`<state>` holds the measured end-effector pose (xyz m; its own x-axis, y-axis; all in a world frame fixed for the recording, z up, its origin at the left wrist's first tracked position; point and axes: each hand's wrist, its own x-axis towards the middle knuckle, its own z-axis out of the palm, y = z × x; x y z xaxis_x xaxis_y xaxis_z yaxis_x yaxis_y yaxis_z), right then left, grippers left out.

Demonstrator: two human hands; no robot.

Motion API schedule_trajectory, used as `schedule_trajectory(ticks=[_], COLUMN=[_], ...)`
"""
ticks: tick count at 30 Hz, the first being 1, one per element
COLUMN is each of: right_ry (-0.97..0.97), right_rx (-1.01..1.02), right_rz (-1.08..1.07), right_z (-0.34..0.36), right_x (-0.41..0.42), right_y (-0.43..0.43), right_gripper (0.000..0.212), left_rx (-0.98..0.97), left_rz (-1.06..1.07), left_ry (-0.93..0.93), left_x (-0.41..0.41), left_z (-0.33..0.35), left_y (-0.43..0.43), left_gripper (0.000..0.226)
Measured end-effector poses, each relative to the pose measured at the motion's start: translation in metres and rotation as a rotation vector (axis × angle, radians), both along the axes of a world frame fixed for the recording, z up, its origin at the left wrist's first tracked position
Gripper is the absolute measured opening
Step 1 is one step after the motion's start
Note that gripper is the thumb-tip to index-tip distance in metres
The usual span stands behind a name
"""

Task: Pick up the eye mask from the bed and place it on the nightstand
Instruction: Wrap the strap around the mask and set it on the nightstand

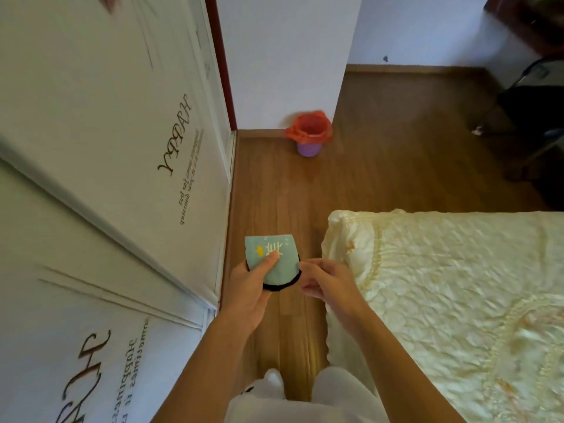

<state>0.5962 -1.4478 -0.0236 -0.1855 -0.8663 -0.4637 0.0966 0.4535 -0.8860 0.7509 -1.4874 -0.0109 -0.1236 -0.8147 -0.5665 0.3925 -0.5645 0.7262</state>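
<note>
A: So where is the mask (276, 261)?
B: In the left hand (250, 288), thumb pinning it folded, held above the floor (381, 166) left of the bed (457, 285).
A: And the right hand (323, 282)?
B: Loosely curled, holding nothing, its fingertips at the mask's edge, probably steadying the fold. No nightstand is in view.

Folded teal eye mask (272, 264) (black-edged, yellow print) held above the floor, beside the bed (457, 285).

Matt cloth eye mask (276, 264); quilted satin bedspread (442, 285); glossy wood floor (381, 166).
</note>
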Motion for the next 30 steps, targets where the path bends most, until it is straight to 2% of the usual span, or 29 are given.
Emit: schedule_trajectory(ticks=[3, 7, 11, 16, 22, 28, 30], right_ry=[-0.013, -0.037, -0.026, -0.033, -0.020, -0.005, -0.014], right_rx=[0.013, 0.011, 0.000, -0.012, -0.037, -0.046, -0.035], right_rz=[-0.002, -0.001, 0.002, -0.027, -0.025, -0.057, -0.080], right_z=[-0.003, -0.011, -0.021, -0.024, -0.002, 0.008, 0.004], right_x=[-0.010, -0.029, -0.061, -0.116, -0.189, -0.237, -0.251], right_y=[-0.044, -0.100, -0.169, -0.274, -0.391, -0.470, -0.492], right_gripper=[0.023, 0.025, 0.035, 0.027, 0.028, 0.026, 0.024], left_rx=[0.018, 0.042, 0.046, 0.047, -0.022, -0.040, -0.039], left_rz=[-0.011, -0.032, -0.037, -0.046, -0.091, -0.167, -0.189], left_ry=[-0.006, -0.009, -0.028, -0.064, -0.120, -0.136, -0.130], left_x=[-0.009, -0.026, -0.057, -0.115, -0.186, -0.235, -0.250], left_z=[-0.005, -0.013, -0.017, -0.014, 0.001, 0.003, 0.001], left_y=[-0.042, -0.100, -0.171, -0.277, -0.399, -0.486, -0.511], left_gripper=[0.032, 0.030, 0.035, 0.037, 0.037, 0.042, 0.037])
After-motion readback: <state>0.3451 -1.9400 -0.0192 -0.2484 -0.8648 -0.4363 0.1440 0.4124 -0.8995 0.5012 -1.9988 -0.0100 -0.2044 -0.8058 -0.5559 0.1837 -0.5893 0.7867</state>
